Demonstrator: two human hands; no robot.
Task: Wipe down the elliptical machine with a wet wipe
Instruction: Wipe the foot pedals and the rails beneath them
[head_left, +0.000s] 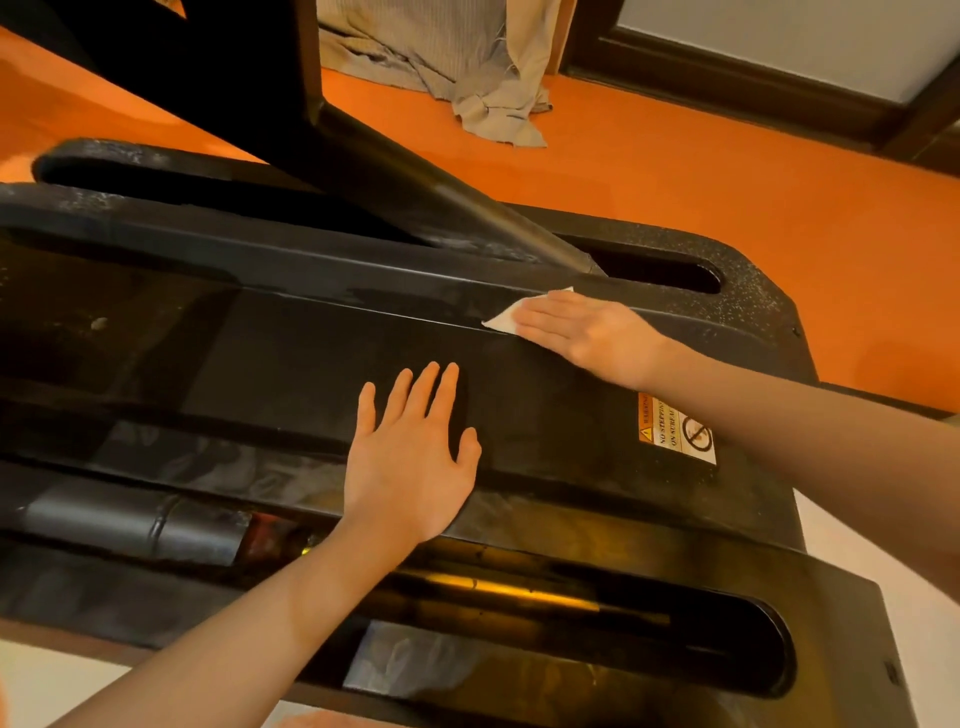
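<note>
The elliptical machine's black housing (291, 353) fills most of the view, dusty along its far edge. My right hand (582, 332) lies flat with straight fingers on a white wet wipe (501, 319), pressing it against a raised ridge of the cover. Only the wipe's left corner shows past my fingertips. My left hand (410, 457) rests flat on the middle of the cover with fingers spread, holding nothing.
A black arm (447, 202) of the machine slants into a slot (660, 273) just beyond the wipe. A warning sticker (675, 431) sits by my right forearm. Another slot (571, 603) with a yellow bar lies near me. Crumpled beige cloth (467, 67) lies on the orange floor (727, 171).
</note>
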